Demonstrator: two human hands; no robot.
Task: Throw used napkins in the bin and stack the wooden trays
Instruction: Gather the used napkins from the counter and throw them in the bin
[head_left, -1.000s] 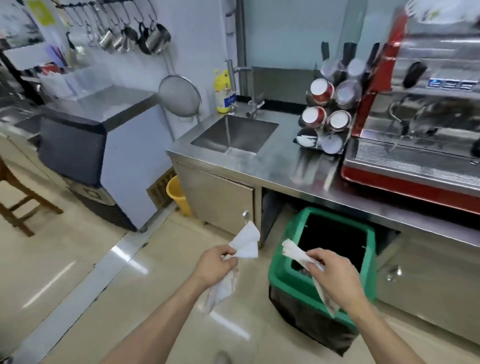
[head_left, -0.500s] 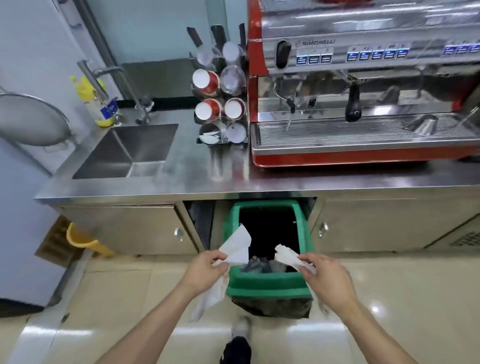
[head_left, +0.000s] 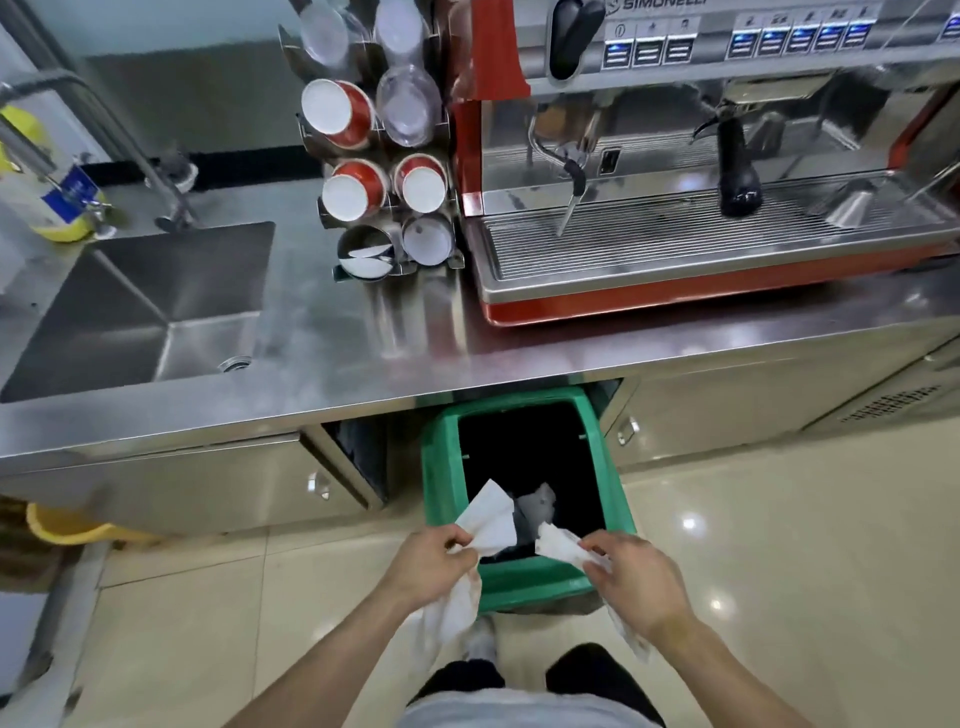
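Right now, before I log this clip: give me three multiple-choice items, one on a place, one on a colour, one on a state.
1. Where does the bin stand?
A. under the steel counter
B. inside the sink
C. on the espresso machine

2. What colour is the bin's rim?
A. yellow
B. green
C. red

3. What are the hands doing?
A. both empty
B. only one holds paper
C. each holds a white napkin

Key:
1 A, its far end sits beneath the counter edge.
2 B, the rim is green.
3 C, left hand grips a napkin, right hand another, at the bin's near rim.

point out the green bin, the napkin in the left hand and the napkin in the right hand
green bin (head_left: 441, 467), head view, left rim
left hand's napkin (head_left: 491, 519), head view, upper white flap
right hand's napkin (head_left: 558, 546), head view, end beyond the fingers
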